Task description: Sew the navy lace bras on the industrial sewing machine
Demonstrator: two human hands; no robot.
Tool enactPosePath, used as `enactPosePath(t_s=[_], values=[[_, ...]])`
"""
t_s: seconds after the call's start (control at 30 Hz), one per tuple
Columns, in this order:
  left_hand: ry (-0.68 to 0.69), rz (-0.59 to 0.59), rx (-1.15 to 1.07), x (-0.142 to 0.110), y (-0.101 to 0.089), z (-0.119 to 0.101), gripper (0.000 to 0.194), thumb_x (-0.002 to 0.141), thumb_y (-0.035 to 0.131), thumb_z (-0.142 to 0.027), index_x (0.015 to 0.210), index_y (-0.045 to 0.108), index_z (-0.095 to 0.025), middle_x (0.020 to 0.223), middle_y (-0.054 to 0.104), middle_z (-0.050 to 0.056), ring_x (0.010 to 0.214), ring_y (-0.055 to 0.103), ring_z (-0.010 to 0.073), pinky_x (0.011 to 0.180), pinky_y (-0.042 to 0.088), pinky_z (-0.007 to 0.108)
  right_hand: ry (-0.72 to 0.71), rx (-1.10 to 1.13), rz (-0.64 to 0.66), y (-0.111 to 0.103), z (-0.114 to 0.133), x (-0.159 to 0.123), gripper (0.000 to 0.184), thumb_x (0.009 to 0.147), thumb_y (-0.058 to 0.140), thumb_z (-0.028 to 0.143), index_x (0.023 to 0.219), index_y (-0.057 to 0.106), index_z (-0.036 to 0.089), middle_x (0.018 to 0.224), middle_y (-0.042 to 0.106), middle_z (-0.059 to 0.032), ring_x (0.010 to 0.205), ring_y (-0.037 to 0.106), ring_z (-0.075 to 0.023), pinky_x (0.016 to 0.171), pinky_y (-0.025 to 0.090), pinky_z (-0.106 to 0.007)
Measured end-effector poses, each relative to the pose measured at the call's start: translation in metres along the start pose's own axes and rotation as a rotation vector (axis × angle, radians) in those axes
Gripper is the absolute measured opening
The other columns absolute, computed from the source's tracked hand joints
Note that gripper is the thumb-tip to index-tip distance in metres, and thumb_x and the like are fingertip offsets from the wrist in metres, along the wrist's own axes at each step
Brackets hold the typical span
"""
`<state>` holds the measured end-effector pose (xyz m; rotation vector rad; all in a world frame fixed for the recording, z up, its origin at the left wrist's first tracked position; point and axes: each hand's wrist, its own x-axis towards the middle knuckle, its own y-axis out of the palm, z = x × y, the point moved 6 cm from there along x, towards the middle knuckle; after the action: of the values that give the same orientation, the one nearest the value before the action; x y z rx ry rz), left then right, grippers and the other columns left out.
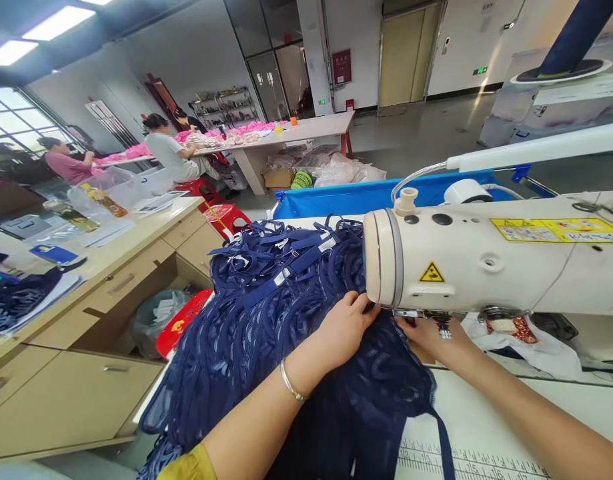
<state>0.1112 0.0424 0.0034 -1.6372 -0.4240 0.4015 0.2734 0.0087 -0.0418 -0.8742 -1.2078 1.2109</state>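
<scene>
A white sewing machine [456,257] reaches in from the right, its needle area partly hidden behind the head. Under it lies a navy mesh bra [386,373], one strap trailing down over the table edge. My left hand [343,330], with a silver bangle at the wrist, has its fingers bent and closed on the fabric just left of the machine head. Right of the presser area, my right hand [429,335] pinches the fabric's edge, its fingertips partly covered. A thick pile of navy bras [246,313] with straps and white tags spreads left of my left hand.
The sewing table [476,417] carries a printed ruler along its front. Behind the machine hangs a blue cloth bin [331,200]. A wooden desk [151,243] with drawers stands left, a red stool [183,323] beside it. Several people sit at far tables with pink fabric.
</scene>
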Motion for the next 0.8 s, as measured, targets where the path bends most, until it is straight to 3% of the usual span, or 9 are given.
enactPosePath(t_s=[0.1, 0.33, 0.7, 0.8], values=[[0.009, -0.002, -0.028, -0.001, -0.002, 0.002, 0.041, 0.100, 0.038, -0.015, 0.137, 0.055, -0.020, 0.139, 0.053, 0.009, 0.126, 0.048, 0.0250, 0.108, 0.046, 0.036, -0.087, -0.118, 0.092, -0.003, 0.009, 0.002, 0.030, 0.094, 0.048, 0.020, 0.096, 0.078, 0.021, 0.088, 0.077, -0.0083, 0.084, 0.072, -0.0249, 0.076, 0.052, -0.032], [0.045, -0.049, -0.056, 0.002, 0.001, 0.006, 0.040, 0.100, 0.044, -0.012, 0.137, 0.056, -0.021, 0.139, 0.055, 0.006, 0.125, 0.051, 0.0221, 0.105, 0.051, 0.033, -0.022, -0.165, -0.097, 0.005, 0.009, 0.001, 0.024, 0.090, 0.056, 0.025, 0.076, 0.075, 0.021, 0.074, 0.074, -0.0068, 0.076, 0.069, -0.0235, 0.075, 0.045, -0.031], [0.069, -0.070, -0.013, 0.003, 0.000, 0.005, 0.035, 0.101, 0.044, -0.017, 0.132, 0.060, -0.021, 0.141, 0.055, 0.004, 0.125, 0.052, 0.0216, 0.102, 0.052, 0.031, -0.058, -0.201, -0.244, 0.021, 0.001, -0.006, 0.023, 0.089, 0.058, 0.029, 0.073, 0.072, 0.022, 0.069, 0.072, -0.0037, 0.064, 0.064, -0.0209, 0.068, 0.039, -0.031], [0.064, -0.067, 0.019, 0.003, 0.000, 0.005, 0.035, 0.101, 0.044, -0.017, 0.133, 0.059, -0.020, 0.141, 0.055, 0.004, 0.122, 0.054, 0.0214, 0.100, 0.054, 0.030, -0.047, -0.216, -0.276, 0.018, 0.000, -0.006, 0.027, 0.089, 0.056, 0.031, 0.067, 0.069, 0.021, 0.064, 0.069, -0.0030, 0.060, 0.062, -0.0205, 0.067, 0.038, -0.032]])
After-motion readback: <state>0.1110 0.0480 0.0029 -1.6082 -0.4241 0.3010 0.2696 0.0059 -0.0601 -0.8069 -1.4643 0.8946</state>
